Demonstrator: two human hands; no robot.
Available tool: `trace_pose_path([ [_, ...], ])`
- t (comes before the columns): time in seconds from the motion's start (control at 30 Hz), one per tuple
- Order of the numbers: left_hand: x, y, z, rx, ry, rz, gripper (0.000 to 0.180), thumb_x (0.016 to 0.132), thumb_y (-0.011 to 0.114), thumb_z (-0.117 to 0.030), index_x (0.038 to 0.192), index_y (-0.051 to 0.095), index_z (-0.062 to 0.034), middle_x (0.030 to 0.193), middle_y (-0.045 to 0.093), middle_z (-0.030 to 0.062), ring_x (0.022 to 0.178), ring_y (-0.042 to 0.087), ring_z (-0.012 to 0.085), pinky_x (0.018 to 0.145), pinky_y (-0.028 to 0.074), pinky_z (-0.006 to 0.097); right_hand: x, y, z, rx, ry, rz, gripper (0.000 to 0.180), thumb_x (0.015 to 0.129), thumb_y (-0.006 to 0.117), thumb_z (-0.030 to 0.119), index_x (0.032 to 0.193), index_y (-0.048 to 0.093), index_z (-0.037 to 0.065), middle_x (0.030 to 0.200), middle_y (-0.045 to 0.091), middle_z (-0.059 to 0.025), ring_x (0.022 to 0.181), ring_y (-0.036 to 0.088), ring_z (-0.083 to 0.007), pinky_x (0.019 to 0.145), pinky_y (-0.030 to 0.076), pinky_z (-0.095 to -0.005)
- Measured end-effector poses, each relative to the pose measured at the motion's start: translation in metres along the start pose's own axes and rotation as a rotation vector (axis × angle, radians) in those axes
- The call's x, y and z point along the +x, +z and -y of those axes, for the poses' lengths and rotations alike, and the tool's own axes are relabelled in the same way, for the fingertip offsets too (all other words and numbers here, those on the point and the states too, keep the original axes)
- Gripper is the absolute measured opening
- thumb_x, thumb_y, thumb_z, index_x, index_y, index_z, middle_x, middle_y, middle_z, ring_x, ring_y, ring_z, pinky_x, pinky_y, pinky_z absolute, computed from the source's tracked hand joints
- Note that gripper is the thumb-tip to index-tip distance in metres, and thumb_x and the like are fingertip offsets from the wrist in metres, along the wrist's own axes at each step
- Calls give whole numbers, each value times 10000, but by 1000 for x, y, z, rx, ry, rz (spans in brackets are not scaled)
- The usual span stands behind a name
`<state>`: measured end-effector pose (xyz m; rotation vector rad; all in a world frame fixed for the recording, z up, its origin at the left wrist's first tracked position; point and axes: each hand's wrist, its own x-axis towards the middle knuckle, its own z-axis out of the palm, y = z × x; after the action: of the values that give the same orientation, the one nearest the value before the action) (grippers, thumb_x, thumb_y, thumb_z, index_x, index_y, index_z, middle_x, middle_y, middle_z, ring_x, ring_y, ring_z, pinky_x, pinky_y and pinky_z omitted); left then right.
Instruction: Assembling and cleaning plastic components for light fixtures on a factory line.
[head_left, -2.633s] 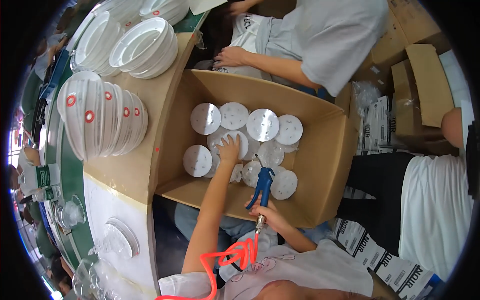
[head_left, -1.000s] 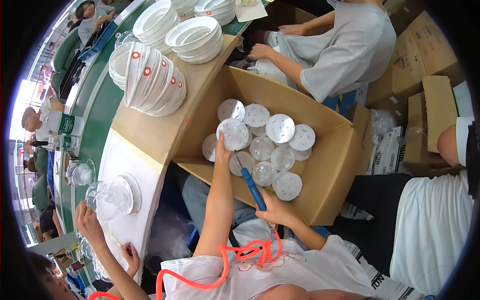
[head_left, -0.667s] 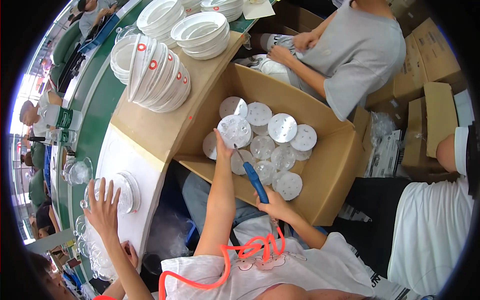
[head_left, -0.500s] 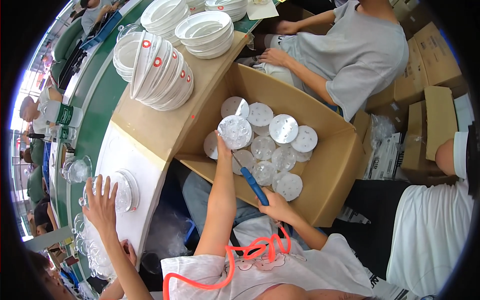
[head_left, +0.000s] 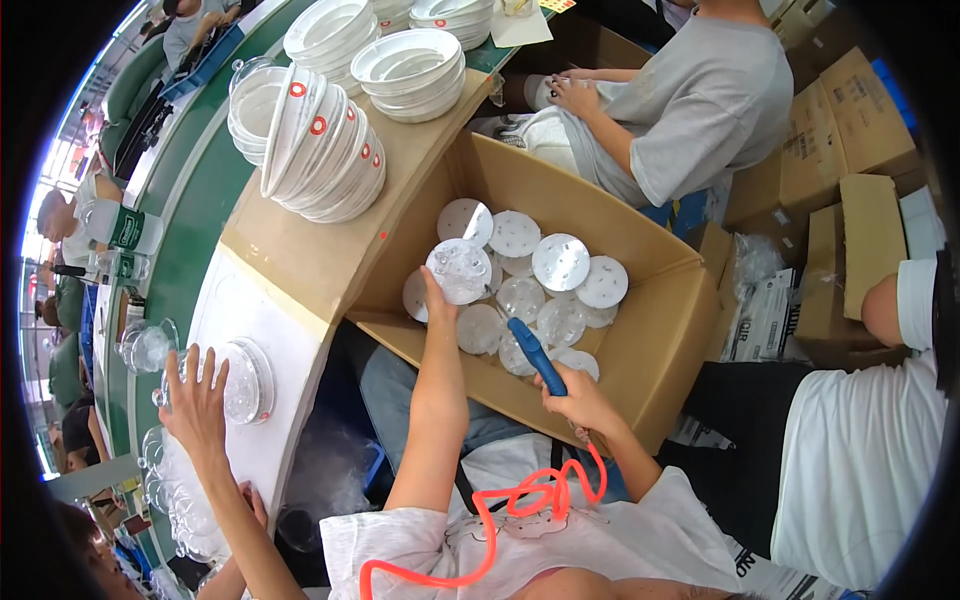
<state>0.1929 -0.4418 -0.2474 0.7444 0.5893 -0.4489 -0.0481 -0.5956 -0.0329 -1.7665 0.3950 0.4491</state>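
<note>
My left hand (head_left: pixel 438 300) grips a round white disc with a clear bumpy top (head_left: pixel 460 271) by its near edge, holding it above the open cardboard box (head_left: pixel 640 390). Closed around the blue handle of a thin-tipped tool (head_left: pixel 537 356) is my right hand (head_left: pixel 588 398), over the near side of the box. A red coiled cord (head_left: pixel 520 490) runs from the handle's end down across my shirt. The tool's tip is apart from the held disc and hard to make out. Several similar discs (head_left: pixel 561 262), white or clear, lie inside the box.
White ring-shaped parts (head_left: pixel 325 150) stand in stacks on the table at upper left. Another person's hand (head_left: pixel 200 405) rests at clear round pieces (head_left: pixel 245 380) on the white tabletop. A person in grey (head_left: pixel 710 100) sits beyond the box; cartons (head_left: pixel 850 130) stand at right.
My right hand has shifted right and slightly up, taking the tool's tip away from the held disc. The disc has moved slightly left and down. The person in grey has moved their hands.
</note>
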Motion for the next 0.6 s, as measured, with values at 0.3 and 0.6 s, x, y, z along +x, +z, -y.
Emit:
trace_pose_path([
  [0.3,-4,-1,-7,39,1,-16,683,867,336,-598,1284,413,-62,1277,474,108,1150,478,277,964,396,441,2,1,-8,18,17,-28,301,643,587,150,926,561,51,676,608,-82,646,600,-247,609,447,-339],
  [0.6,18,-18,-2,54,23,9,681,867,263,-625,1309,395,-123,1317,441,76,1199,427,286,1000,349,456,9,8,-17,-70,59,-2,348,615,603,192,931,566,51,674,592,-145,657,591,-326,617,442,-384],
])
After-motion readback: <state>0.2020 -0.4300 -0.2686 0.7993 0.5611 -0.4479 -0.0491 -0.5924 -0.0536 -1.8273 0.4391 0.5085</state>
